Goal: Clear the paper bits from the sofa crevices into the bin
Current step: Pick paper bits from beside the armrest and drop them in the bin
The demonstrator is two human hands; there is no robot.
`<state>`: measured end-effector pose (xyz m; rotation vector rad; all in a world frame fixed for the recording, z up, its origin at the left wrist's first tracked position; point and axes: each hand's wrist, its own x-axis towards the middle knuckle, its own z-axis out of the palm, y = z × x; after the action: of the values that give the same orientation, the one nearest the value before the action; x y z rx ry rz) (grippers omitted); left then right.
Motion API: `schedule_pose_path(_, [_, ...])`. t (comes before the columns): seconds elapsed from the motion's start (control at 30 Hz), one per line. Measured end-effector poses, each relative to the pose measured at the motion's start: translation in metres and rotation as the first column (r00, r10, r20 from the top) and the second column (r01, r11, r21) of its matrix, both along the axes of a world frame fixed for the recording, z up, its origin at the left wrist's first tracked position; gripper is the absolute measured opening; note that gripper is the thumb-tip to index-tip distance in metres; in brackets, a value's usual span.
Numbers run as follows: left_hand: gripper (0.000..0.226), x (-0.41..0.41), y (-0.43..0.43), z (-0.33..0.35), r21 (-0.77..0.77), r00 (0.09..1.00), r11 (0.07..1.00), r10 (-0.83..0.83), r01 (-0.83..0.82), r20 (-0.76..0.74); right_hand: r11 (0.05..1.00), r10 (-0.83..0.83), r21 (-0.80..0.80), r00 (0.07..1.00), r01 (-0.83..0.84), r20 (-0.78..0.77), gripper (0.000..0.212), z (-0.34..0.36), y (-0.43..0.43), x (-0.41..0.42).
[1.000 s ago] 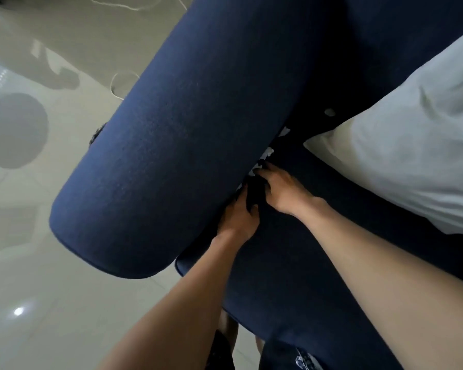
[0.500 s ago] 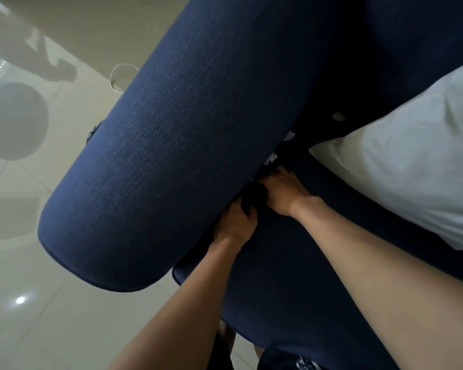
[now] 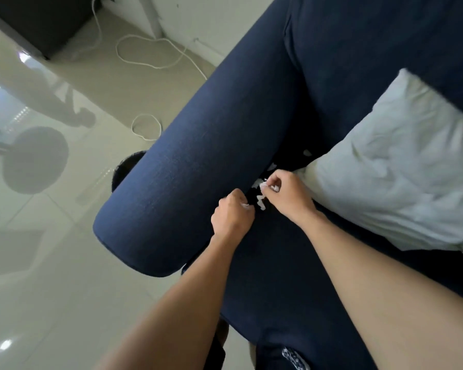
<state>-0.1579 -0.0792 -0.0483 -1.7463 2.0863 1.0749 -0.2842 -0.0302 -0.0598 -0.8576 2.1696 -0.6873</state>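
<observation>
White paper bits (image 3: pixel 261 203) lie in the dark crevice between the navy sofa armrest (image 3: pixel 198 166) and the seat cushion (image 3: pixel 273 263). My left hand (image 3: pixel 231 216) is closed against the armrest's inner side, with white paper bits showing at its fingertips. My right hand (image 3: pixel 286 193) pinches white paper bits just above the crevice. More bits (image 3: pixel 271 166) lie farther back in the gap. A dark round object (image 3: pixel 125 168), possibly the bin, shows on the floor behind the armrest, mostly hidden.
A pale pillow (image 3: pixel 390 177) lies on the seat to the right of my hands. A white cable (image 3: pixel 150 49) loops on the glossy tiled floor (image 3: pixel 51 263) to the left. A dark cabinet (image 3: pixel 38 20) stands at the top left.
Both hands have come up out of the crevice with paper bits in their fingers. The view has pulled back and shifted, showing more floor and the dark object behind the armrest.
</observation>
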Motion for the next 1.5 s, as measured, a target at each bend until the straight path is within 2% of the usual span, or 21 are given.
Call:
schedule_pose_path(0.07, [0.01,-0.005,-0.009,0.024,-0.029,1.0,0.999,0.014,-0.015,-0.028,0.998,-0.035,-0.046,0.999,0.033,-0.034,0.012,0.024,-0.009,-0.005])
schedule_pose_path(0.13, [0.013,-0.008,-0.02,0.043,-0.059,0.997,0.998,0.023,-0.028,-0.076,0.995,-0.072,-0.074,0.996,0.067,-0.055,0.024,0.045,-0.02,-0.009])
schedule_pose_path(0.27, [0.029,-0.003,-0.053,0.068,-0.102,0.986,0.992,0.055,-0.072,-0.158,0.987,-0.102,-0.129,0.993,0.093,-0.062,0.021,0.066,-0.047,-0.003])
schedule_pose_path(0.37, [0.019,0.008,-0.087,0.077,-0.108,0.963,0.981,0.135,-0.163,-0.234,0.983,-0.123,-0.142,0.991,0.115,-0.05,0.019,0.075,-0.073,0.009])
schedule_pose_path(0.47, [0.016,0.027,-0.121,0.085,-0.123,0.92,0.957,0.212,-0.264,-0.328,0.985,-0.112,-0.138,0.993,0.105,-0.043,0.024,0.078,-0.102,0.032])
schedule_pose_path(0.57, [0.018,0.052,-0.154,0.088,-0.113,0.874,0.921,0.307,-0.372,-0.376,0.99,-0.029,-0.14,0.999,0.022,-0.045,0.026,0.081,-0.138,0.059])
schedule_pose_path(0.73, [0.019,0.105,-0.212,0.078,-0.105,0.845,0.884,0.393,-0.456,-0.363,0.99,0.07,-0.12,0.996,-0.077,-0.06,0.021,0.082,-0.205,0.103])
schedule_pose_path(1.1, [0.022,0.215,-0.289,0.03,-0.039,0.789,0.807,0.564,-0.589,-0.242,0.96,0.28,-0.023,0.959,-0.279,0.042,0.013,0.041,-0.303,0.199])
schedule_pose_path(1.23, [0.021,0.231,-0.303,0.016,-0.006,0.779,0.797,0.589,-0.604,-0.215,0.953,0.302,-0.01,0.952,-0.302,0.048,0.017,0.027,-0.32,0.218])
schedule_pose_path(1.4, [0.041,0.239,-0.31,0.018,0.028,0.8,0.811,0.582,-0.585,-0.146,0.914,0.376,0.106,0.916,-0.391,0.138,0.042,0.023,-0.33,0.227])
schedule_pose_path(1.5, [0.044,0.238,-0.307,0.026,0.011,0.808,0.815,0.577,-0.58,-0.119,0.906,0.386,0.127,0.912,-0.403,0.135,0.046,0.032,-0.326,0.222])
